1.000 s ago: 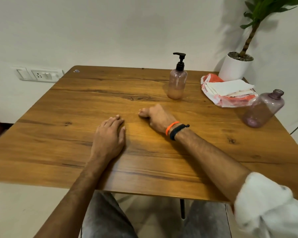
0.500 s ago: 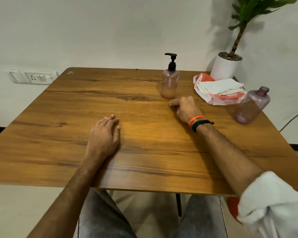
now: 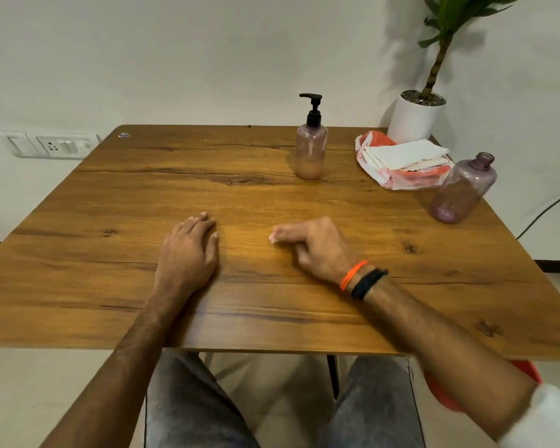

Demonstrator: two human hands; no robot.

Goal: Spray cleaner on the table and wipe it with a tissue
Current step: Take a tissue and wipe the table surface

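A clear pump bottle (image 3: pixel 311 153) with a black pump head and a little peach liquid stands upright at the back middle of the wooden table (image 3: pixel 126 202). White folded tissues (image 3: pixel 404 153) lie on an orange-and-white plastic bag (image 3: pixel 401 181) at the back right. My left hand (image 3: pixel 188 250) rests palm down on the table, holding nothing. My right hand (image 3: pixel 314 250) lies beside it with curled fingers and the index tip on the wood, also holding nothing. Both hands are well short of the bottle and the tissues.
A purple capless bottle (image 3: pixel 463 192) stands near the table's right edge. A white pot (image 3: pixel 416 116) with a tall plant sits at the back right corner. A switch and socket plate (image 3: pixel 50 145) is on the left wall. A dark cable (image 3: pixel 547 208) hangs right of the table.
Half a second ago my right hand was out near the pump bottle; it has drawn back to the middle of the table, next to my left hand. My left hand has stayed flat.
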